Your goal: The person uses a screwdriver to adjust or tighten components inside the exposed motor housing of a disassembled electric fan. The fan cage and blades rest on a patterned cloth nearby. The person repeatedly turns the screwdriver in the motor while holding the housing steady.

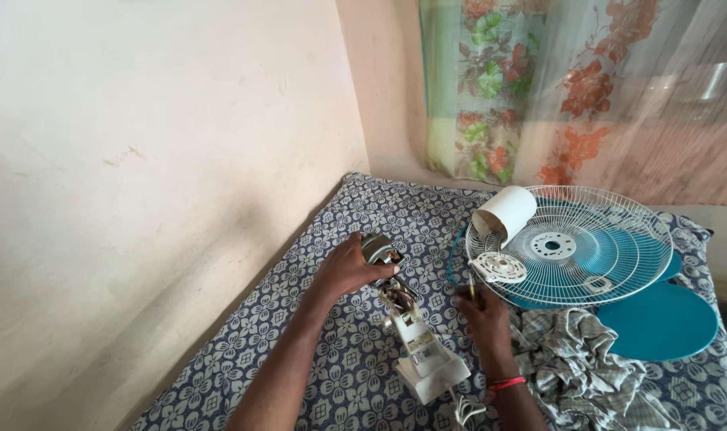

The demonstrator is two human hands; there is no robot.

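My left hand (pixel 347 267) grips the bare metal fan motor (pixel 379 249), which sits atop a white fan neck and base piece (pixel 423 351) lying on the patterned bedsheet (pixel 339 231). My right hand (pixel 479 315) is closed around a thin tool, seemingly a screwdriver (pixel 470 289), just right of the motor's neck. A red band circles that wrist. Beside it lie a white wire fan guard (pixel 571 243), a white cylindrical motor cover (pixel 505 212) and a small white vented cap (pixel 497 267).
Teal fan blades (pixel 659 319) lie under and beside the guard. A crumpled checked cloth (pixel 575 363) sits to the right of my right hand. A plain wall runs along the left, and a floral curtain (pixel 539 88) hangs behind the bed.
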